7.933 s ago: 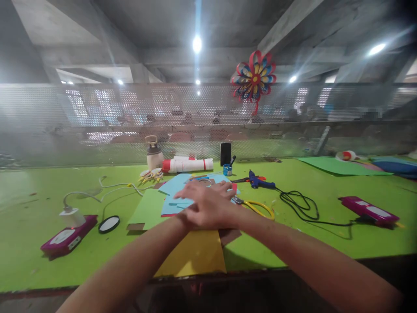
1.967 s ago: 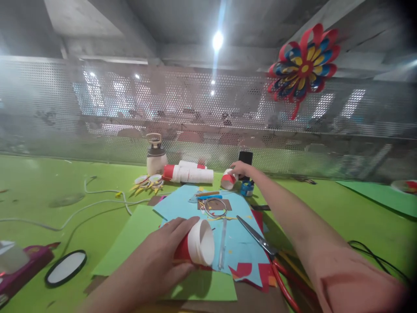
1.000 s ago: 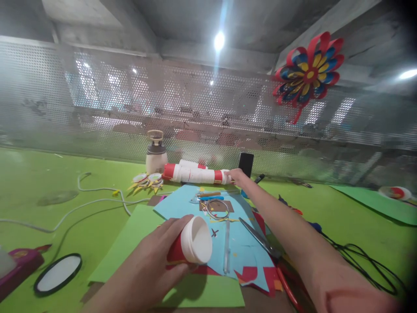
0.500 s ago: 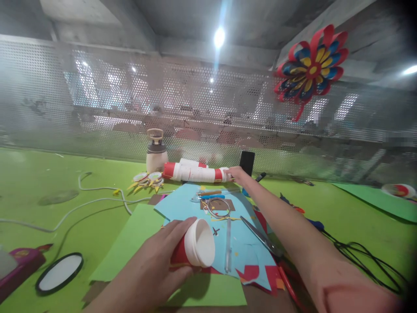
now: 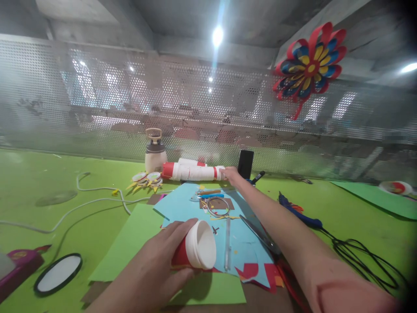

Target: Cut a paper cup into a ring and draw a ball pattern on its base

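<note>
"At seven o'clock, taking the pale-blue paper sheet point(image 5: 182, 204) as dial centre and twelve as pointing away from the wearer, which item is held?"

"The red-and-white paper cup point(image 5: 200, 245), lying tilted, mouth facing roughly three o'clock. The left hand point(image 5: 156, 258) has its grip wrapped around the wall, pinching the cup between thumb and fingers. A light-green paper sheet point(image 5: 127, 243) lies below the hand."

"State the position of the right hand point(image 5: 230, 174)."

"One o'clock, arm extended. Its fingers meet the right end of the long row of nested white cups with red bands point(image 5: 197, 172). Whether that grip pinches the end or merely rests on it, I cannot tell. The row lies sideways at eleven to twelve o'clock."

"List adjacent items on the bright-green flat surface point(image 5: 107, 171)."

"Ten o'clock: cream bottle with a brown top and looped handle point(image 5: 155, 156). One o'clock, just beyond the right hand: black rectangular panel point(image 5: 246, 163). Centre: thin metal ring point(image 5: 218, 198), on the blue sheet. Four o'clock: scissors with steel blades point(image 5: 256, 229), partly behind the right forearm. Three o'clock: blue glue gun point(image 5: 299, 213) with coiled black cord point(image 5: 361, 256)."
</note>
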A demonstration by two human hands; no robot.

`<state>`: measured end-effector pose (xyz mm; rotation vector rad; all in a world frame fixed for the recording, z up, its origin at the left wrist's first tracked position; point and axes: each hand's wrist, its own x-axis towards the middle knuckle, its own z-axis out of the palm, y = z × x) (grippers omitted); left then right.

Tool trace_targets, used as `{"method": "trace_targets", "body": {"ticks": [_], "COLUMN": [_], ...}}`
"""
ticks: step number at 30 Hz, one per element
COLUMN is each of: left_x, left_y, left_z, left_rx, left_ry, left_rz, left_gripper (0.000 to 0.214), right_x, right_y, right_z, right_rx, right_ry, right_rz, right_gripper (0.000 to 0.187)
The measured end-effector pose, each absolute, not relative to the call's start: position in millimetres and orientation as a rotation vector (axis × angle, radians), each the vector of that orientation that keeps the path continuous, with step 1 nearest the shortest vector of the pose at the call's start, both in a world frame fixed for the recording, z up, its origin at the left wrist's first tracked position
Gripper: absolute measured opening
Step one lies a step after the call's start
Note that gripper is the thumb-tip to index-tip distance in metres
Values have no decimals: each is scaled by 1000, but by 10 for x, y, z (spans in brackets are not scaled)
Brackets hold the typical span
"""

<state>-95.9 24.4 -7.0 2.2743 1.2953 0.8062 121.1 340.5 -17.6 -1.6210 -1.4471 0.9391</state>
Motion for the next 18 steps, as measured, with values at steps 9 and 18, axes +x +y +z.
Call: {"method": "trace_targets", "body": {"ticks": [9, 18], "left_x": [-912, -921], "left_y": [227, 264], "left_z": [-68, -99], "left_rx": [2246, 2235], "left_ry": [1293, 1295], "left_rz": [841, 966], "left_gripper": [60, 62], "right_x": [1188, 1425], "right_y": [3220, 2549], "right_z": [-121, 293], "right_rx": [-1739, -1678], "right_ry": [-1666, -1816], "right_rz": [574, 358], "right_gripper": [32, 30]}}
